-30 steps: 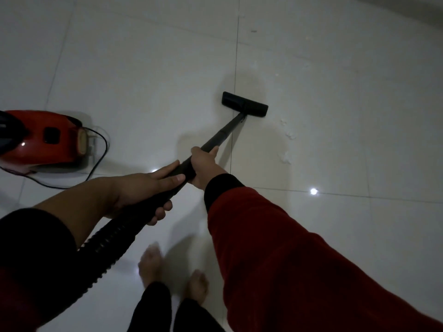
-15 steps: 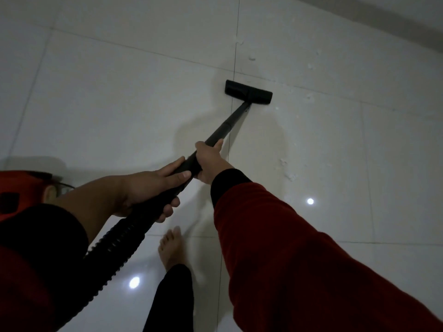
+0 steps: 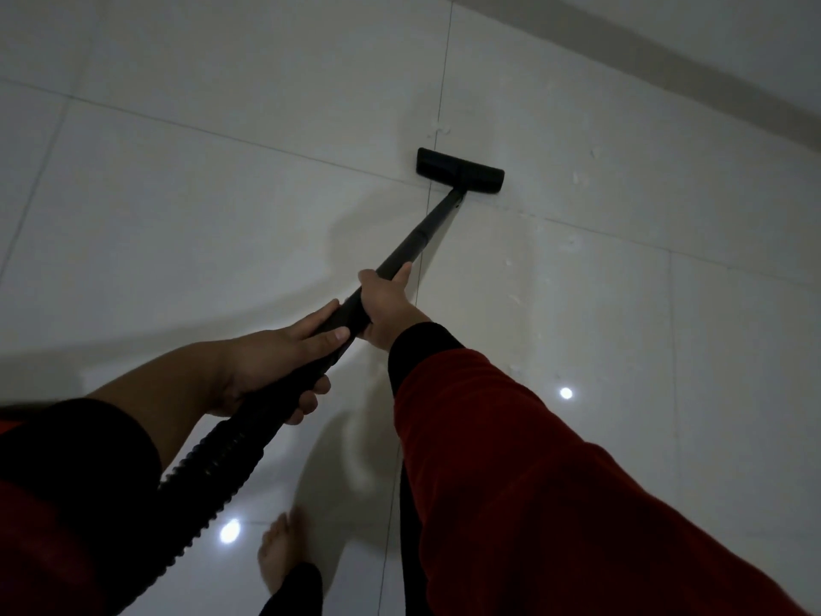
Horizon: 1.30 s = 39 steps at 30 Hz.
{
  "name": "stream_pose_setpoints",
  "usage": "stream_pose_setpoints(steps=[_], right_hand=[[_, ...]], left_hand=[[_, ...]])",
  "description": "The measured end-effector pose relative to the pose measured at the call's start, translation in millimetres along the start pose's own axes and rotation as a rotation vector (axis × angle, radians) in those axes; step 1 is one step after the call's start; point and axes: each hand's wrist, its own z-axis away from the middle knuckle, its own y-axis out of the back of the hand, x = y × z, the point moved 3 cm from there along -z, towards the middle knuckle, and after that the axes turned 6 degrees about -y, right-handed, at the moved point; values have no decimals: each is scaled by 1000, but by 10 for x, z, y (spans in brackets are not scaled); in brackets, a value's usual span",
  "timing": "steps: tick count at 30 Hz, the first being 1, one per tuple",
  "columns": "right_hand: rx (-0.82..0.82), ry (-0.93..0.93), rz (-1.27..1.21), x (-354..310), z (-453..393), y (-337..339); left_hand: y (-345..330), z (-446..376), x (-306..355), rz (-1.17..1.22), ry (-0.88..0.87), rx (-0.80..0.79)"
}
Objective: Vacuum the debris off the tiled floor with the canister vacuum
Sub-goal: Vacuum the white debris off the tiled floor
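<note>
The floor nozzle (image 3: 460, 172) lies flat on the tiled floor (image 3: 222, 224), far ahead of both hands, its long side across the wand (image 3: 417, 235). The right hand (image 3: 385, 304) is nearer to the nozzle and is closed around the wand; the left hand (image 3: 271, 366) clamps it behind, by the ribbed hose (image 3: 213, 473). Small pale debris (image 3: 579, 177) lies right of the nozzle.

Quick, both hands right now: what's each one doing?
Left hand: closed around the vacuum wand at its lower end, by the ribbed hose.
Right hand: closed around the same wand, higher up towards the floor head.
</note>
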Motion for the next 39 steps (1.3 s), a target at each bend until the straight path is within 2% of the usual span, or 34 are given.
stream_pose_setpoints(steps=[12,23,39], right_hand=[[-23,-9,67,-1463,-614,157],[19,-9,64,-2774,-1009,516],[25,34,73,-4133,-1649,-16]], left_hand=[[-44,-815,1288,37,8,81],[-310,-1583,2463,60,-40,55],[453,-2286,3732,36,-44,8]])
